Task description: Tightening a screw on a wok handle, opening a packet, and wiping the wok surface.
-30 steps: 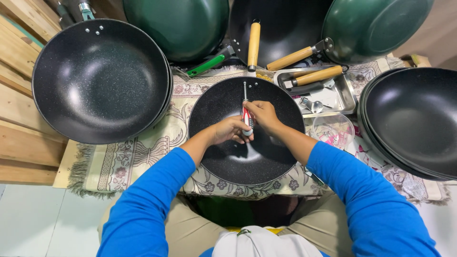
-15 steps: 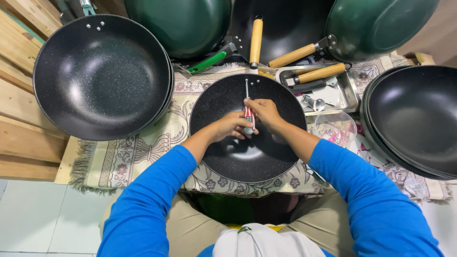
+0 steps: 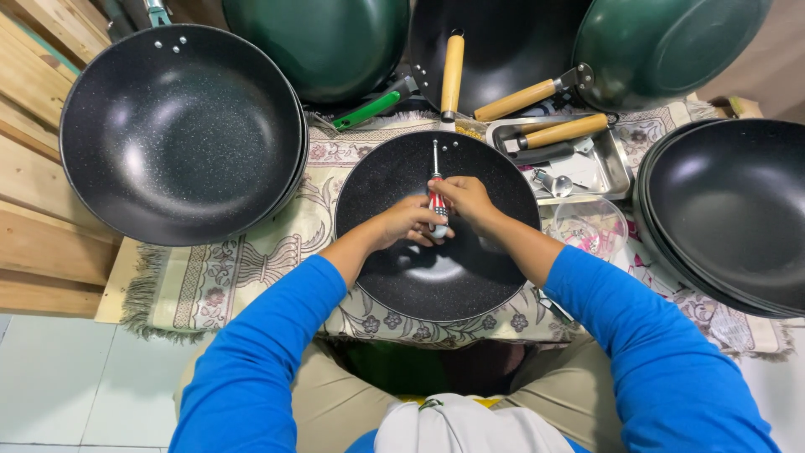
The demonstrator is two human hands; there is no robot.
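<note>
Speckled black non-stick pan (image 3: 436,277) lies flat on the patterned cloth (image 3: 251,260); both the left hand (image 3: 408,223) and right hand (image 3: 464,198) clasp a red-handled screwdriver (image 3: 436,197), its shaft aimed at the far rim's holes, steadying it; wooden handles (image 3: 537,113) wait beyond.

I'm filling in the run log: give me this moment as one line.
left hand: on screwdriver handle | right hand: on same screwdriver | tip: at rim holes of black pan | nearby: metal tray
</note>
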